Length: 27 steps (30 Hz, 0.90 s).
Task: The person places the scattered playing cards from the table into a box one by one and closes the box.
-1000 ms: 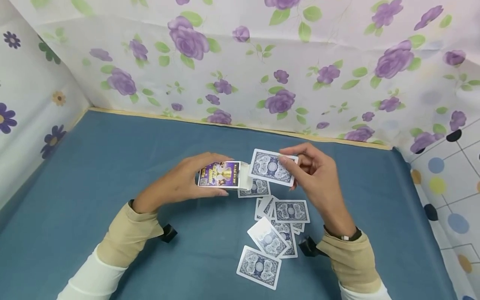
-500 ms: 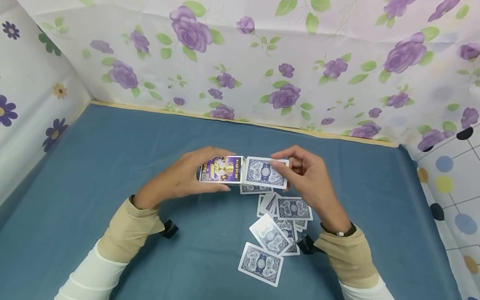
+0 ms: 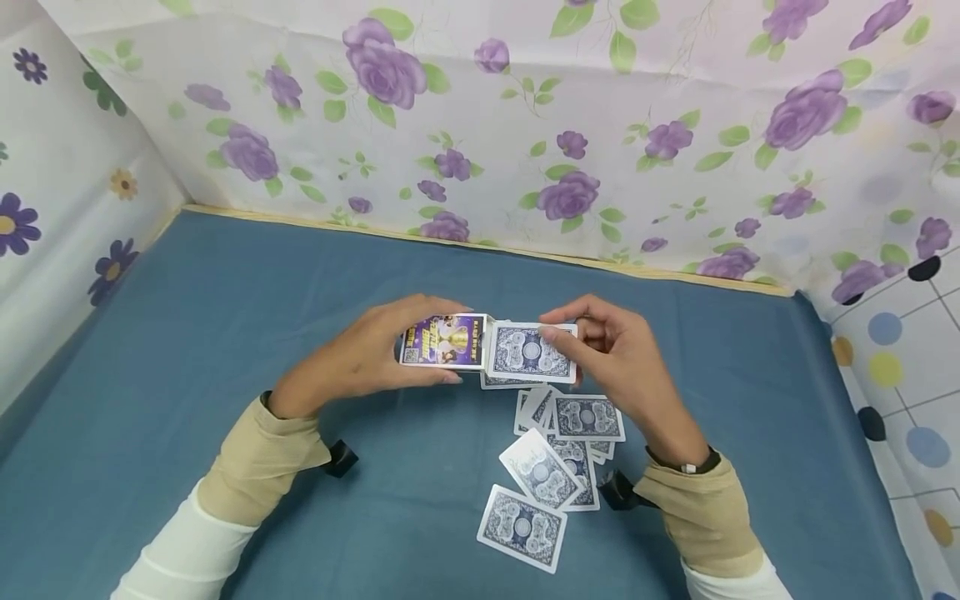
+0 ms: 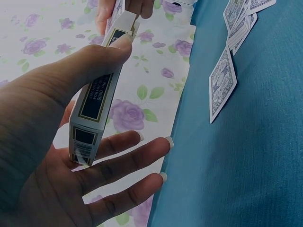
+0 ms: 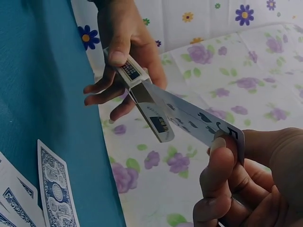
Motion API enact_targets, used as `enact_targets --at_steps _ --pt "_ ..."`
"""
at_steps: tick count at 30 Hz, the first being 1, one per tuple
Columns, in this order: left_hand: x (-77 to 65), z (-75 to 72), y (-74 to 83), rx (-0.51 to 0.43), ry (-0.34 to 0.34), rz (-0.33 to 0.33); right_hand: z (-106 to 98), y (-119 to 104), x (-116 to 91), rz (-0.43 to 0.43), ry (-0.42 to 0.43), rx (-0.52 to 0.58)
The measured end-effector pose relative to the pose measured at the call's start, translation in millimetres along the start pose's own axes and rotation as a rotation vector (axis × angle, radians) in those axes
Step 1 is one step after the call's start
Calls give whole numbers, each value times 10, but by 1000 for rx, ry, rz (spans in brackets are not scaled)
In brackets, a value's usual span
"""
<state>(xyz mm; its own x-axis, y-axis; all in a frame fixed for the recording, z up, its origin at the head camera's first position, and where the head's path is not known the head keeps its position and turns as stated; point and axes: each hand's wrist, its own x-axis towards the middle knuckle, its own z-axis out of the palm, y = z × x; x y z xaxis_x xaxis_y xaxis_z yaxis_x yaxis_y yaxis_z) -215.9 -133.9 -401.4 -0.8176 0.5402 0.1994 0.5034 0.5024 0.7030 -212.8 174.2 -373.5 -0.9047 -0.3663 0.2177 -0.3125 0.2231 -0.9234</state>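
Note:
My left hand [image 3: 367, 350] grips a purple card box [image 3: 444, 341] between thumb and fingers, its open end facing right. In the left wrist view the thumb presses along the printed narrow side of the box [image 4: 99, 97], while several fingers spread below. A playing card [image 3: 531, 352], patterned back up, is pinched by my right hand [image 3: 618, 358] at its right end. The card's far end is right at the box mouth. From the right wrist view, the card's face [image 5: 196, 118] shows a 5 with black spade marks, and the box flap [image 5: 154, 118] hangs down beside it.
Several face-down cards lie in a loose overlapping group [image 3: 588, 417] on the blue cloth [image 3: 337, 517], between the forearms. One card [image 3: 522, 528] lies nearest the front, another partly under the held card. A flowered sheet [image 3: 420, 150] rises behind the table's back edge.
The right hand has brought the card leftward and slightly down, from above the box's open end to level with its mouth. The left hand keeps hold of the box, nearly still.

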Motion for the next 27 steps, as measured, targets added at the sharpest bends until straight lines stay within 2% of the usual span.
enact_targets --at_steps 5,12,21,27 --pt "1 5 7 -7 -2 -1 8 29 13 55 -9 -14" --pt "6 23 19 -37 -21 5 26 78 35 47 32 2" --pt "43 3 58 -43 -21 38 112 -80 55 69 -2 45" --pt "0 44 77 -42 -27 38 210 148 30 77 -13 35"
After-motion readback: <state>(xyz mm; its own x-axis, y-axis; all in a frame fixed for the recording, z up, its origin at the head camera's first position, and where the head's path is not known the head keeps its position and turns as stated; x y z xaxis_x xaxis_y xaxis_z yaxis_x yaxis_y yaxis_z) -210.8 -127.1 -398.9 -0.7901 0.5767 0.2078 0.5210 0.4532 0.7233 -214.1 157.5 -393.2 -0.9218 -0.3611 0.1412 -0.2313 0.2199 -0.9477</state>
